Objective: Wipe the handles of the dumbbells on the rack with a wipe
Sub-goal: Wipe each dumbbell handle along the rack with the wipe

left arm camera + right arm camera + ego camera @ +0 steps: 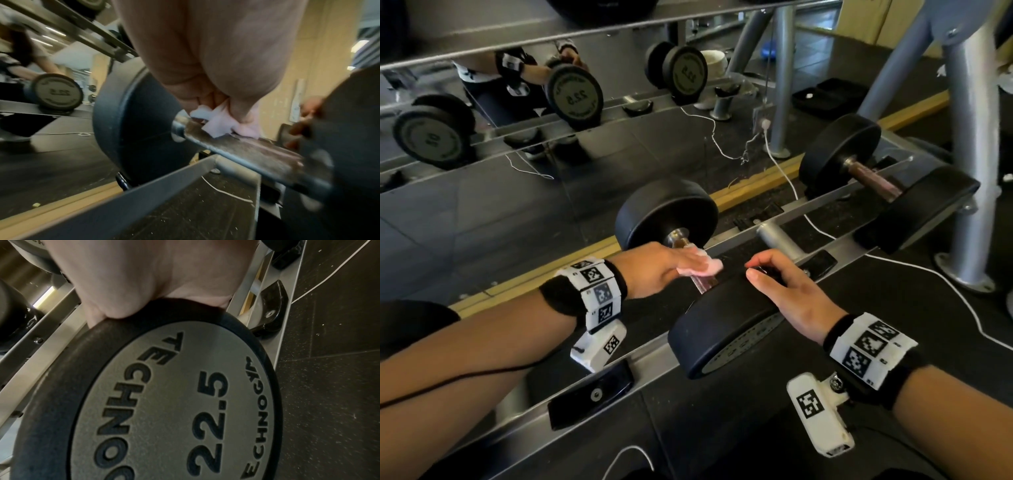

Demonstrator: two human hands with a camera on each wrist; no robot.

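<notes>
Pressing a pink wipe (pixel 700 266) onto the handle (pixel 703 282) of a 22.5 dumbbell (pixel 726 329), the left hand (pixel 654 270) curls its fingers round the cloth near the far weight. The right hand (pixel 787 294) lies on the near weight's rim, fingers bent over its top edge. The dumbbell lies across the rack (pixel 825 219) rails; a second dumbbell (pixel 839 154) sits at the rack's right end, well apart.
</notes>
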